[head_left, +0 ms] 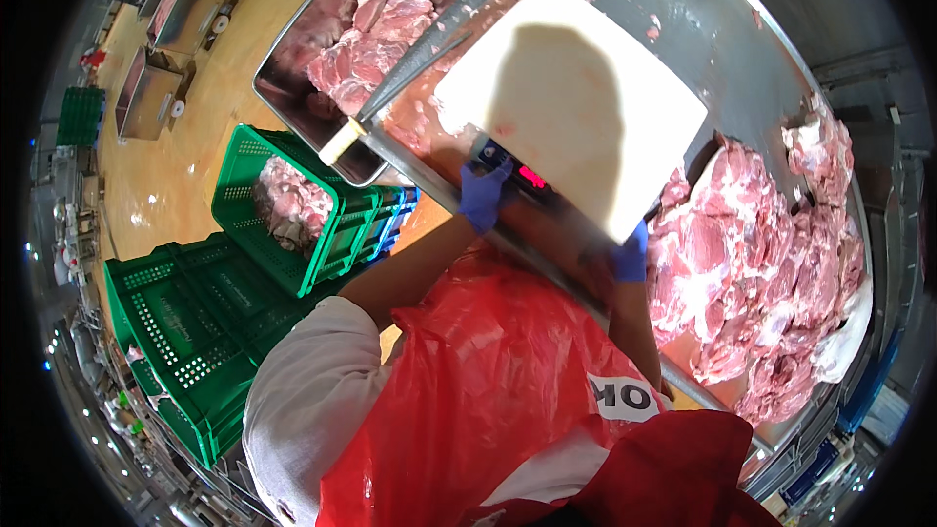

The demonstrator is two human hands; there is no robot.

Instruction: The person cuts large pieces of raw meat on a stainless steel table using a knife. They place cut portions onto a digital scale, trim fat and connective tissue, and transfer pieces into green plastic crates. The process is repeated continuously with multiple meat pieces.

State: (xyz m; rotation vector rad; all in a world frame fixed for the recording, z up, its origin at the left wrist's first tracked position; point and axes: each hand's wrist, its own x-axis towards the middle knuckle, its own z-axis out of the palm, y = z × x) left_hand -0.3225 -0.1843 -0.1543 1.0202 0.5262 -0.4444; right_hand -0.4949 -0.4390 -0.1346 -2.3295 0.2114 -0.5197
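My left hand [483, 194], in a blue glove, is at the dark control panel [498, 152] of a scale with a lit red display [533, 176]. Its fingers stretch over the panel's left end, and nothing shows in them. A white board [644, 117] lies slanted beyond the panel, carrying a dark round shadow. At the board's near right corner is my right hand [631, 256], gloved in blue too; its fingers are hidden. Beside it, big cuts of raw meat [717, 244] are heaped on the metal table [698, 24].
A knife with a pale handle [342, 142] lies across the table's left edge. Past that edge stands a metal tub [283, 63] of meat. Green crates [185, 322] are stacked at left, one holding meat pieces [290, 203]. Metal carts [146, 98] stand farther off.
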